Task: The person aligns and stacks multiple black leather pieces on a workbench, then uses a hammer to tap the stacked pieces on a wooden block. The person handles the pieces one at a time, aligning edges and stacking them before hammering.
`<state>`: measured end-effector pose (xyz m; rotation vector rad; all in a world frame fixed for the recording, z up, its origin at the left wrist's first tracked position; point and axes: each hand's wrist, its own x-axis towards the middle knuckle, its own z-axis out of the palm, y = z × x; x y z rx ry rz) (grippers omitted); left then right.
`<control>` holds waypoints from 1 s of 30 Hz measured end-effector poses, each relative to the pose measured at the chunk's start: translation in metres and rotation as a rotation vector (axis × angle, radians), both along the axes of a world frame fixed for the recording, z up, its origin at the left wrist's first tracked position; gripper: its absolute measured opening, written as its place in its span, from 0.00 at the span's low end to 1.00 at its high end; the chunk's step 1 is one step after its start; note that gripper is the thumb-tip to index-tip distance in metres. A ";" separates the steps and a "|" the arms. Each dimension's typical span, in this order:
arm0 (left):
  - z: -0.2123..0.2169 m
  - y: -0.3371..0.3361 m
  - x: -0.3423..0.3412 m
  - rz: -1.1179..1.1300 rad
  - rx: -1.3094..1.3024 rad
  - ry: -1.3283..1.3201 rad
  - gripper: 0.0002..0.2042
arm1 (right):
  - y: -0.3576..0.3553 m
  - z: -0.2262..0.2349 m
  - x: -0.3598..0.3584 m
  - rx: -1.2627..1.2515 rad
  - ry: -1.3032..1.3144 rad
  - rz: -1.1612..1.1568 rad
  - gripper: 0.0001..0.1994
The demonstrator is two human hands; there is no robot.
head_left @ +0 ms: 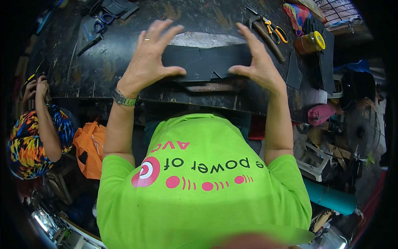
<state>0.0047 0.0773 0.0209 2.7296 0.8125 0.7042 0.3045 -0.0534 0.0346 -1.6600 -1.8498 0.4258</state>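
A flat black sheet, leather-like, [199, 68] lies in front of me over a worn, pale-topped board [207, 39]. Its surface has a faint line and a small notch-like mark near the lower right. My left hand [145, 62], with a wristwatch [125, 98] below it, is at the sheet's left end, fingers spread and thumb on or just over the sheet. At the opposite end, my right hand [260, 62] has its fingers raised and apart, its thumb near the sheet's edge. Whether either thumb presses down is hard to see. Neither hand grips anything.
Blue-handled scissors [99, 24] lie at the table's far left. At the right are a hammer [269, 41], orange-handled pliers [275, 32], a yellow-lidded jar [306, 43] and black offcuts [294, 70]. Another person [39, 141] works at the left edge, near an orange bag [91, 149].
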 end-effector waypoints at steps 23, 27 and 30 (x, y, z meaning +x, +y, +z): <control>-0.003 -0.003 -0.006 -0.185 -0.117 0.114 0.44 | 0.005 -0.004 -0.015 -0.082 -0.078 0.221 0.51; -0.008 0.008 -0.036 0.189 -0.122 -0.092 0.42 | -0.007 -0.004 0.010 -0.125 -0.004 -0.017 0.47; -0.024 0.004 -0.044 0.257 -0.699 -0.328 0.40 | -0.013 -0.009 0.017 -0.133 0.032 -0.041 0.46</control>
